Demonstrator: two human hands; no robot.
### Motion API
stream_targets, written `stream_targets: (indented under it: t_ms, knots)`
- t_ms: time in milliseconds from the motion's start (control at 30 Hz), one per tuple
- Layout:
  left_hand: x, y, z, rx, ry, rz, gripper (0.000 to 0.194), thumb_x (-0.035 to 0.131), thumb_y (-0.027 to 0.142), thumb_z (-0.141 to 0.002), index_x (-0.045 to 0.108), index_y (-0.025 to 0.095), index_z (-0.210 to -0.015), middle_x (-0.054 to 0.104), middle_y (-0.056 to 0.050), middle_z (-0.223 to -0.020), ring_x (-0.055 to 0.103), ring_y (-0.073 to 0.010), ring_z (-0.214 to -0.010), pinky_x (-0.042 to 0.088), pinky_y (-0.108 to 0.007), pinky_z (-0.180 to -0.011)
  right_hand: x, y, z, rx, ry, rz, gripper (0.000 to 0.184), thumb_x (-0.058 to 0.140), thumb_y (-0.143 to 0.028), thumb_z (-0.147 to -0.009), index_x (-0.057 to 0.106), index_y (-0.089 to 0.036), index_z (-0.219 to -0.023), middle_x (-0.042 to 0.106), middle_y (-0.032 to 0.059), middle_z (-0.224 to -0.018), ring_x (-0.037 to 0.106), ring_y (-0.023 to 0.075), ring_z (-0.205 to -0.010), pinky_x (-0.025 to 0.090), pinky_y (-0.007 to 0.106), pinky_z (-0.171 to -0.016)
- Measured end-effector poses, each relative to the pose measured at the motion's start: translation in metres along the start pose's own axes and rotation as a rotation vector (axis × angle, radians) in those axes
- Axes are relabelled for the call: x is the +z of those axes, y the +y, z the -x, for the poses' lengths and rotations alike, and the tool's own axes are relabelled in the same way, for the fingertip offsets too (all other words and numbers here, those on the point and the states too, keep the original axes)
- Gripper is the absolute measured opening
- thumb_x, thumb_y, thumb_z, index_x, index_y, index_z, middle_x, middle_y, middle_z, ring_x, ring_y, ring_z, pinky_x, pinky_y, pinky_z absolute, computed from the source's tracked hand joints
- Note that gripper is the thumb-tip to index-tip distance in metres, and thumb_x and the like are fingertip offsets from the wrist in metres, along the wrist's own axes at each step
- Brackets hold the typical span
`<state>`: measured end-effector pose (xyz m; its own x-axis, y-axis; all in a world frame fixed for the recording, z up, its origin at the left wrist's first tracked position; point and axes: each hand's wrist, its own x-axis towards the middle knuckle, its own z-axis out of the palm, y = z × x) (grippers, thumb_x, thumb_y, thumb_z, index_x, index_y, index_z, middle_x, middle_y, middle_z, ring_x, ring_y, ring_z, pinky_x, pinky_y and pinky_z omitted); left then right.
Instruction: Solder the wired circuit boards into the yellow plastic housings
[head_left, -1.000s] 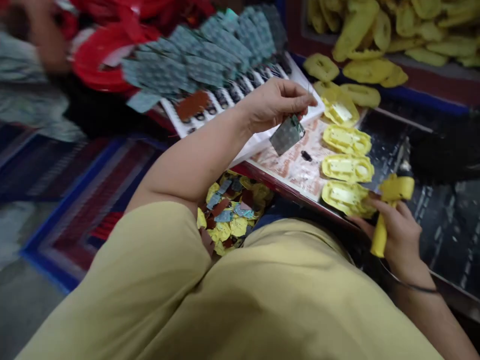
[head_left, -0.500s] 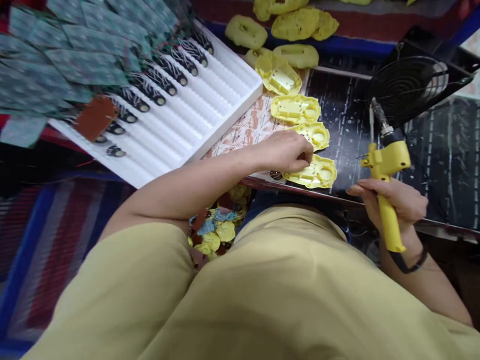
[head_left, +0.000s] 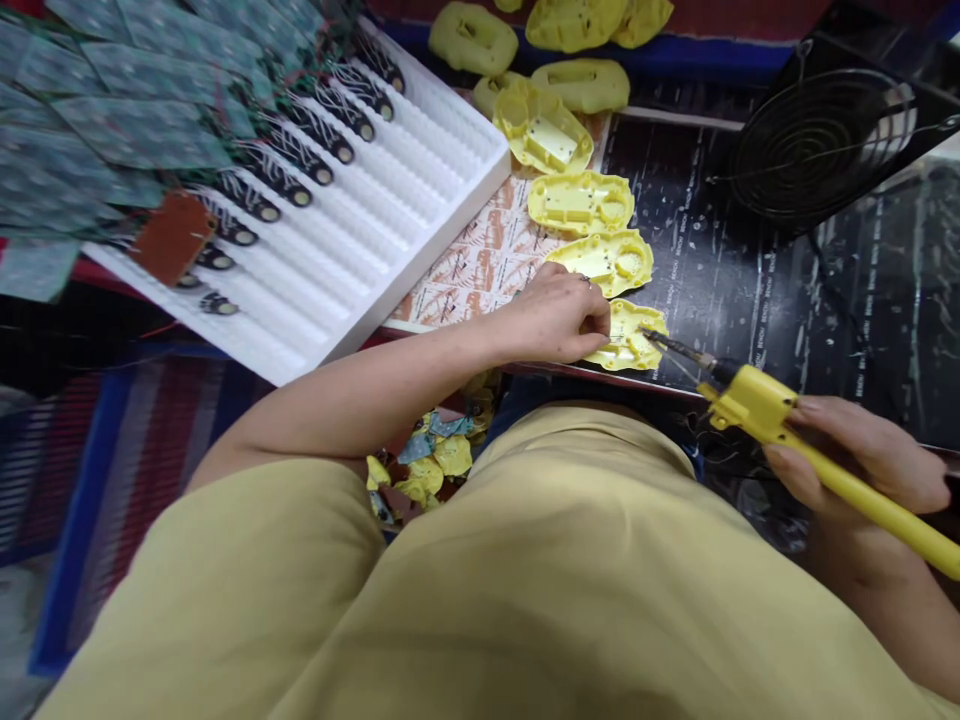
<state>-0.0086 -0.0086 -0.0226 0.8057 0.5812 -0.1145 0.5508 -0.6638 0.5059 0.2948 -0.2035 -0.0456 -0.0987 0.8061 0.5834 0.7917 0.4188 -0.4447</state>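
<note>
A yellow soldering gun (head_left: 757, 405) is gripped in my right hand (head_left: 870, 455). Its dark tip points left and reaches the right part of the nearest yellow plastic shell (head_left: 636, 335); whether it touches, I cannot tell. My left hand (head_left: 559, 315) rests over the left end of that shell, its fingers curled and pinched together. What they hold, if anything, is hidden under them. Beyond this shell, a second yellow shell (head_left: 615, 262) lies partly behind my left hand, and a third shell (head_left: 581, 203) sits farther back.
On the left, a white foam tray (head_left: 390, 230) carries wired black round parts and a heap of green circuit boards (head_left: 142, 130). A black fan (head_left: 825, 140) stands at the back right. More yellow shells (head_left: 577, 85) lie at the back. Below the table edge are yellow and blue scraps (head_left: 442, 450).
The soldering gun has swung from pointing upward to pointing left, its tip now at the nearest shell. My right hand has turned with it; my left hand stays near that shell.
</note>
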Motion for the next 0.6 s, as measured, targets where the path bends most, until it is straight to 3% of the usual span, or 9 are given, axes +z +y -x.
stream_targets:
  t_ms: [133, 233, 600]
  knots:
    - [0.0, 0.001, 0.0, -0.022, -0.003, 0.003, 0.017, 0.065, 0.026, -0.091, 0.081, 0.021, -0.087, 0.081, -0.002, -0.087, 0.071, -0.022, -0.097, 0.042, -0.045, -0.11, 0.014, -0.003, -0.008, -0.137, -0.01, -0.187, 0.02, 0.082, -0.019, -0.095, 0.075, -0.029, -0.111, 0.08, 0.0, -0.083, 0.08, 0.0225, -0.073, 0.067, 0.033, -0.061]
    - [0.0, 0.002, -0.001, -0.026, 0.012, -0.002, 0.017, 0.065, 0.025, -0.089, 0.081, 0.021, -0.087, 0.081, -0.002, -0.087, 0.07, -0.0216, -0.096, 0.043, -0.044, -0.108, 0.02, 0.005, -0.009, -0.212, -0.046, -0.192, 0.004, 0.075, -0.027, -0.102, 0.072, -0.028, -0.103, 0.079, -0.0008, -0.081, 0.079, 0.0185, -0.071, 0.066, 0.028, -0.062]
    - [0.003, 0.003, -0.003, -0.039, 0.016, -0.02, 0.015, 0.065, 0.024, -0.085, 0.079, 0.021, -0.082, 0.079, -0.003, -0.085, 0.069, -0.0233, -0.094, 0.042, -0.046, -0.107, 0.014, 0.011, -0.017, -0.253, -0.16, -0.164, 0.01, 0.067, -0.035, -0.11, 0.07, -0.029, -0.102, 0.079, 0.0009, -0.084, 0.081, 0.0141, -0.082, 0.068, 0.024, -0.072]
